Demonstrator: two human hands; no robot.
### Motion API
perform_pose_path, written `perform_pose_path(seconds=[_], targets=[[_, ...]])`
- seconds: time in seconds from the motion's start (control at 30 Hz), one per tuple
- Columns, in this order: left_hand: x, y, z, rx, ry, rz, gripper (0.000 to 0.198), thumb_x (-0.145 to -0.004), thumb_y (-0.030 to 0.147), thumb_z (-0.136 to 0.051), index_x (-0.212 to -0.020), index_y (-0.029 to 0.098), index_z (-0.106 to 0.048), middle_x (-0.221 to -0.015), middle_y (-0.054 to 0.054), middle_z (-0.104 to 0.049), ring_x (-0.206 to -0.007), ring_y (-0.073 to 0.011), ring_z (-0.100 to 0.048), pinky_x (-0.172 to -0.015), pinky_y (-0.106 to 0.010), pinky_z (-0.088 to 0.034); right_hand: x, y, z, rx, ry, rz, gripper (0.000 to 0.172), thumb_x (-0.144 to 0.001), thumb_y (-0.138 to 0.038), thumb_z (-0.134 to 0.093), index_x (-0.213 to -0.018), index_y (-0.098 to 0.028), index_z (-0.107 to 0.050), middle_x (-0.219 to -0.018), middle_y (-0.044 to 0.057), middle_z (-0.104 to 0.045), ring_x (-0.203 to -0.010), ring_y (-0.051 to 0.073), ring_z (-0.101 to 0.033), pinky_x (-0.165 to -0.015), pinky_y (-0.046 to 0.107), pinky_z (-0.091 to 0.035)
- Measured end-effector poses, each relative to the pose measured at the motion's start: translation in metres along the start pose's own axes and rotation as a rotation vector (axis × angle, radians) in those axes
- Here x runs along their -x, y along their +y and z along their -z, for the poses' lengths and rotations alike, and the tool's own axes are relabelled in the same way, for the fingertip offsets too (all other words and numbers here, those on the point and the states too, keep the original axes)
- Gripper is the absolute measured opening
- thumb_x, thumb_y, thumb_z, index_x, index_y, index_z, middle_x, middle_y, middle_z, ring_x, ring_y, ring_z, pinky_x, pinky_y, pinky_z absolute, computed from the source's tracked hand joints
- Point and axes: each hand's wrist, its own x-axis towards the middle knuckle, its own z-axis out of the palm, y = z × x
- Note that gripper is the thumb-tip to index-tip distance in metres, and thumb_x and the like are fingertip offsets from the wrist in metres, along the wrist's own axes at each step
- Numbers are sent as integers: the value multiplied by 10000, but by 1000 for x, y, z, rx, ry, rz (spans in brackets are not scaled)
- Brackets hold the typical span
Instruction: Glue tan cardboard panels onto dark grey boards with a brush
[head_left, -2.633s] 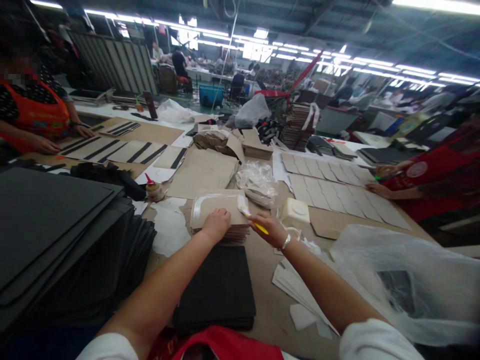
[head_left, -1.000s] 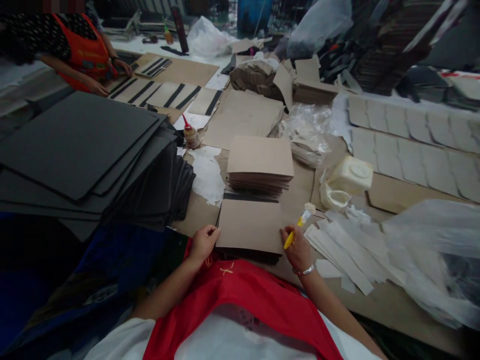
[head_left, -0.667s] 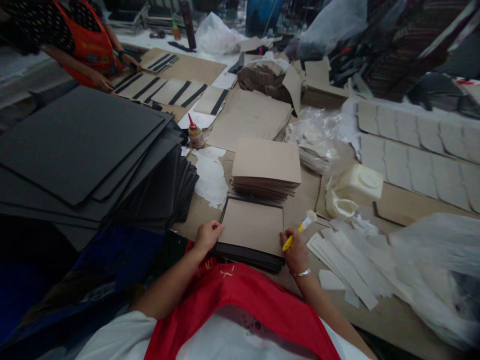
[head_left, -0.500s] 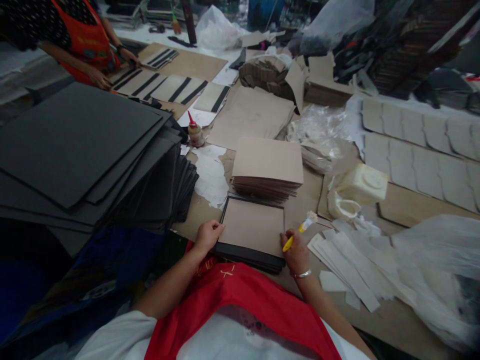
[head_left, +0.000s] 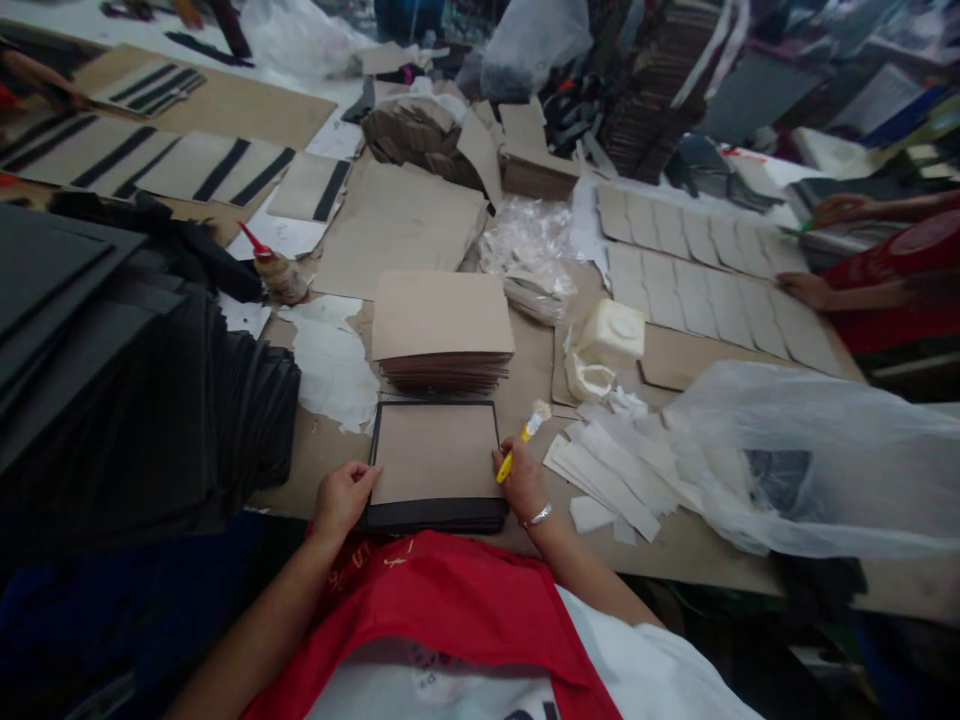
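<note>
The left hand (head_left: 341, 502) sits at the left edge of a black board (head_left: 435, 518), its fingers (head_left: 365, 475) curled against a tan sheet (head_left: 433, 452) that lies on top; whether they grip it, you cannot tell. The right hand (head_left: 521, 482) closes around a yellow brush (head_left: 517, 442), bristles up, just beside the sheet's right edge. The board lies flat on the cardboard-covered table (head_left: 315, 480), at the near edge. A stack of tan cards (head_left: 442, 330) sits just beyond it, with white strips (head_left: 604, 478) to the right and a stack of black boards (head_left: 142, 380) to the left. Farther right, a co-worker's hand (head_left: 804, 290) rests on gray panels (head_left: 697, 275)
</note>
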Motion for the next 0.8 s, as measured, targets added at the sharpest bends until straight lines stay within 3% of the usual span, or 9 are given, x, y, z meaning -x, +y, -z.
perform_pose_path(seconds=[0.8], targets=[[-1,12,7,-81,5,-10,282,-793,388,-552,-691,153,-668,-670,-57,-673,-624,-149,-591,-576,-237,-366,-8,-2,-4,46,-10,-5,311,-841,-385,-421,-1014,-146,-518,-749,64,-600,-615,159,-525,-592,271,-366]])
